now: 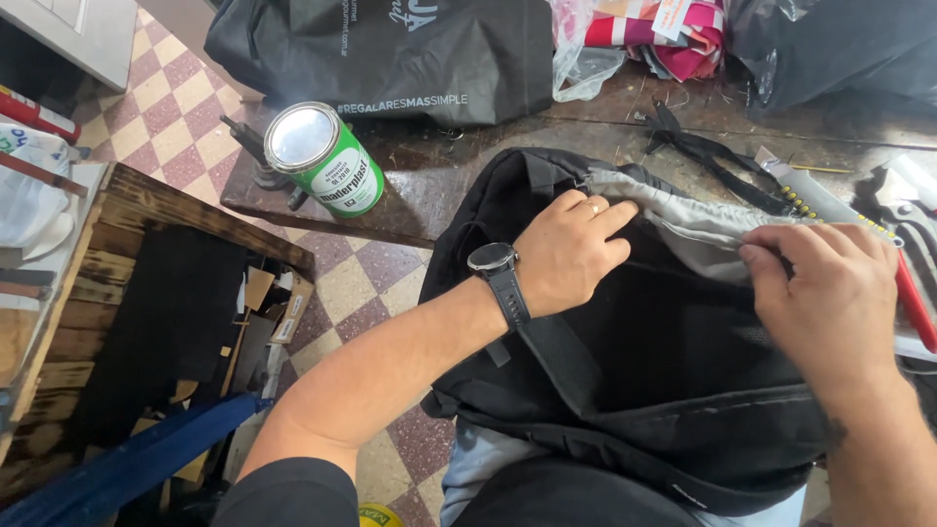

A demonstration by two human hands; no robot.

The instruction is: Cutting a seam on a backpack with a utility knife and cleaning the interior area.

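Across the black backpack, the left hand and right hand pinch its grey lining — holding it best kept taut, fingers closed near the edge.

Matt black cloth backpack, grey fabric lining, glossy metal can, worn wood bench

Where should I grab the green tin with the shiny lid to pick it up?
Probably around its round green side, from above. The green tin stands nearly upright on the dark worktable, and its flat silver lid offers nothing to grip. Reach in from the near side; a black bag crowds behind it.
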